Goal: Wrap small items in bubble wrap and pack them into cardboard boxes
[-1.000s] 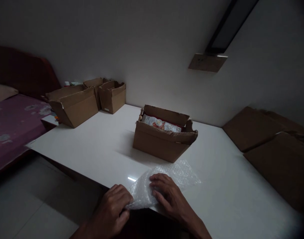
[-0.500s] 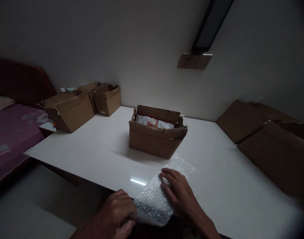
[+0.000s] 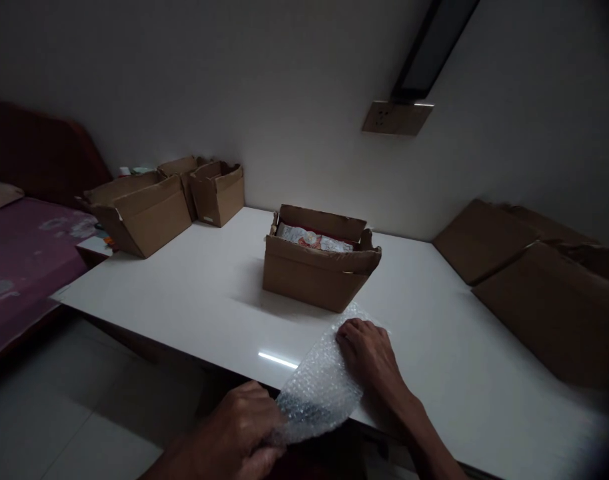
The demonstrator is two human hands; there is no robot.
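A clear sheet of bubble wrap [image 3: 319,380] lies slantwise on the white table, its near end hanging past the front edge. My left hand [image 3: 247,427] is closed on the near left corner of the sheet, just off the table. Further up the sheet, my right hand [image 3: 369,350] has its fingers curled down on the wrap's right side, against the tabletop; its fingertips are partly hidden. Just beyond the wrap stands an open cardboard box [image 3: 314,273] with ragged flaps. In it shows a whitish packet [image 3: 312,239] with a red print.
More open cardboard boxes [image 3: 159,223] stand at the table's back left, and large ones [image 3: 534,300] at the right. A bed with a purple cover [image 3: 39,267] is on the left. A wall socket plate [image 3: 397,119] and a dark screen [image 3: 434,50] are above the white table [image 3: 194,287].
My right hand has moved slightly away from me and right, its fingers now more curled. My left hand has shifted a little right with the wrap's corner. The view has tilted slightly.
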